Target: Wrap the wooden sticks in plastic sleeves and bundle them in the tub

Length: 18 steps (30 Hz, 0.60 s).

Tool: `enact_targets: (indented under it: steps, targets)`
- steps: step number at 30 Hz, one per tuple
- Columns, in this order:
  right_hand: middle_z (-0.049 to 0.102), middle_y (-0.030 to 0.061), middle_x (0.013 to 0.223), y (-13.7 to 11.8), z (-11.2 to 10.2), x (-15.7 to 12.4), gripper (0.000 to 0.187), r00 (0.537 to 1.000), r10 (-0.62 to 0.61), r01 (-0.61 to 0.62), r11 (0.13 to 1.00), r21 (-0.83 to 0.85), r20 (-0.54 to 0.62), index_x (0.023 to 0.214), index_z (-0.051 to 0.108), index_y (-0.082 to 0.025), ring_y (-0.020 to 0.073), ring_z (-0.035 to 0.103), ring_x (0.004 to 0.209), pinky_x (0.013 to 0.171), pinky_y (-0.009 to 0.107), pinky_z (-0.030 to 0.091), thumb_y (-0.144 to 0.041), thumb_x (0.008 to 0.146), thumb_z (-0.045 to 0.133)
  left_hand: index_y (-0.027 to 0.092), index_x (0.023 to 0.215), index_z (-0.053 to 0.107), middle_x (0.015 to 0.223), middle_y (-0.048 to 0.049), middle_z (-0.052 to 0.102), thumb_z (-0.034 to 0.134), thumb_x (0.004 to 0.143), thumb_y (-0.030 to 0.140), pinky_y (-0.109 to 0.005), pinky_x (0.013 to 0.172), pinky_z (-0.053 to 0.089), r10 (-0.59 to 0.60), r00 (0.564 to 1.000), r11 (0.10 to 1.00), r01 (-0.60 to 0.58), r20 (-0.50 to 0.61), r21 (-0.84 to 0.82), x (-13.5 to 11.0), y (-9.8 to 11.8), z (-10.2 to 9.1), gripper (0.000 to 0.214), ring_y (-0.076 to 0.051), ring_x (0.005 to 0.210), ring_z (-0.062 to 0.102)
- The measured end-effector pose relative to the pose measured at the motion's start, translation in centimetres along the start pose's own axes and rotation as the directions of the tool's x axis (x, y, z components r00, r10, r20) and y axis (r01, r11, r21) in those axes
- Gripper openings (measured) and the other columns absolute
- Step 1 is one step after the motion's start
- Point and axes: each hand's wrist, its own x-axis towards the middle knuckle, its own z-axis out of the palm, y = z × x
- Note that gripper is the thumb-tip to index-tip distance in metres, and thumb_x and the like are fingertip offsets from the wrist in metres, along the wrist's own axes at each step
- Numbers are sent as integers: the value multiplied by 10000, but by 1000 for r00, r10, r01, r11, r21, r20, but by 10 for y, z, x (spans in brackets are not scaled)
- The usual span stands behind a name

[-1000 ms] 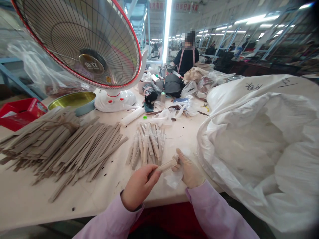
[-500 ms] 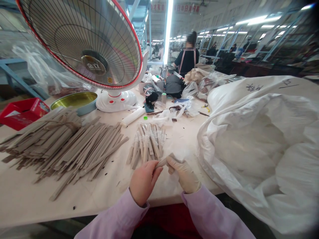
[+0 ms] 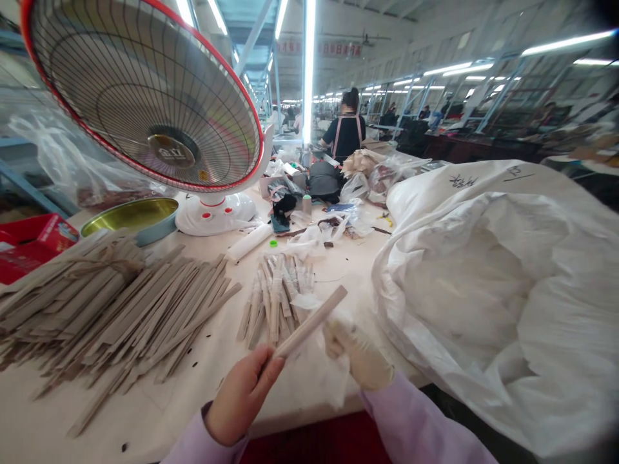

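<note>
item: one flat grey-brown strip, being gripped near its lower end by the bare left hand, between thumb and fingers; it is being held aslant above the table, its free end being pointed forward and to the right.

item: one gloved right hand, being held just beside the strip, its fingers being curled inward; the fingertips are being blurred, and whether anything is being gripped cannot be told.

item: clear film, being seen hanging beside the gloved hand.

item: film-wrapped strips, being grouped on the table just beyond the held strip.

item: loose strips, being heaped left of these; a tied bundle is being kept beside them.

item: white sack, being stood at the right, its mouth being held open.

item: red-rimmed fan, being supported on a white base, with a gold-lined bowl and a red box being placed to its left.

item: white roll, being laid near a green ring.
</note>
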Motion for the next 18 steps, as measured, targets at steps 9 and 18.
enact_targets:
  steps: [9,18]
  targets:
    - [278,-95,406,-4,6,-1,400,999,33,-28,991,128,-30,484,439,-179,42,229,373,378,205,197,-440,602,719,197,603,423,543,36,419,407,826,414,-233,524,303,36,998,998,-38,-51,-42,6,3,20,311,-124,537,420]
    - [302,-105,418,7,-9,12,251,999,21,-15,982,187,-31,598,567,-156,27,227,351,344,176,223,-353,638,718,196,623,434,497,55,420,398,832,419,-219,471,320,-75,990,970,45,-118,-240,28,5,42,307,-105,456,424]
